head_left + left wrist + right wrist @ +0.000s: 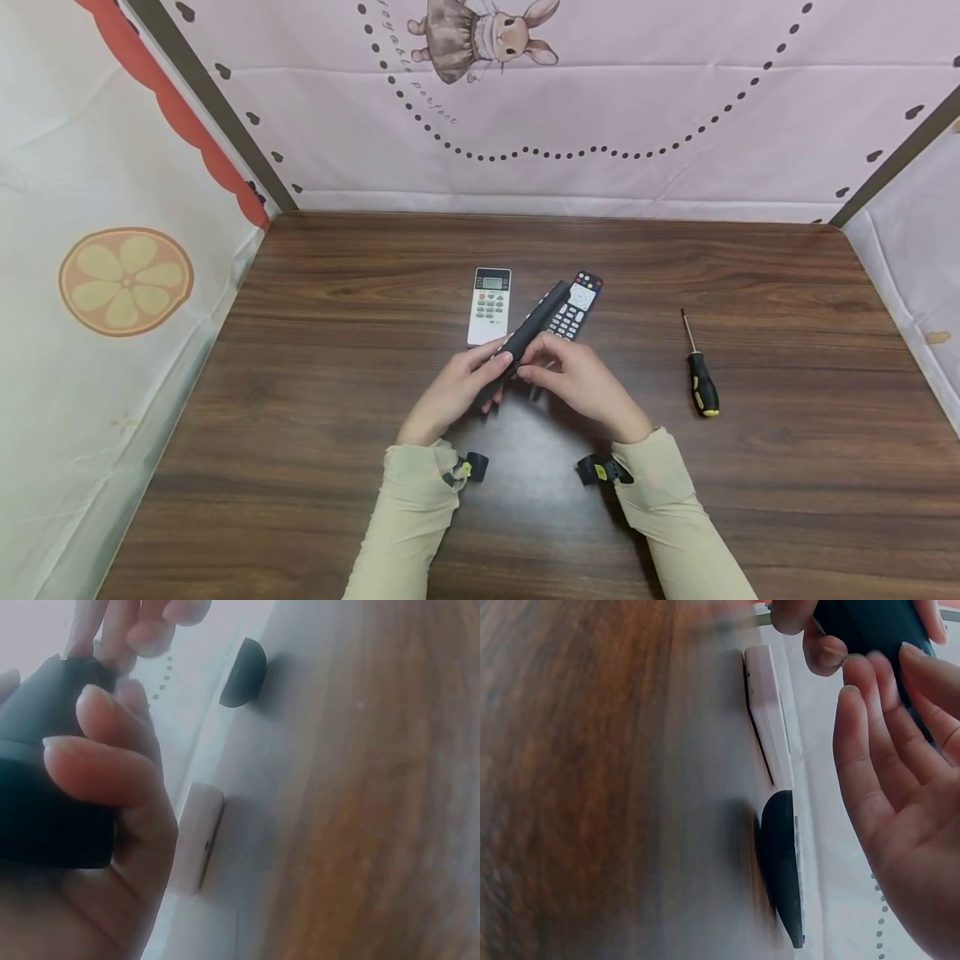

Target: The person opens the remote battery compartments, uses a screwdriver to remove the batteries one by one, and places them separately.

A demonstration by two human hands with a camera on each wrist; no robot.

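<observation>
In the head view my left hand (457, 383) grips a black remote control (534, 321), tilted up to the right, its small pale buttons showing along the left edge. The left thumb lies along the casing, clearest in the left wrist view, where the dark casing (56, 810) fills the palm side. My right hand (581, 379) reaches in from the other side, thumb and fingertips pinching at the remote's lower edge. In the right wrist view the dark casing (874, 634) sits between both hands' fingers. Part of its lower end is hidden by the fingers.
A white remote (490, 304) with a small display lies just behind the hands. A second black remote (576, 308) with white buttons lies beside it, partly under the right hand. Farther right is a screwdriver (701, 379) with a black and yellow handle. Fabric walls border the wooden table (315, 375).
</observation>
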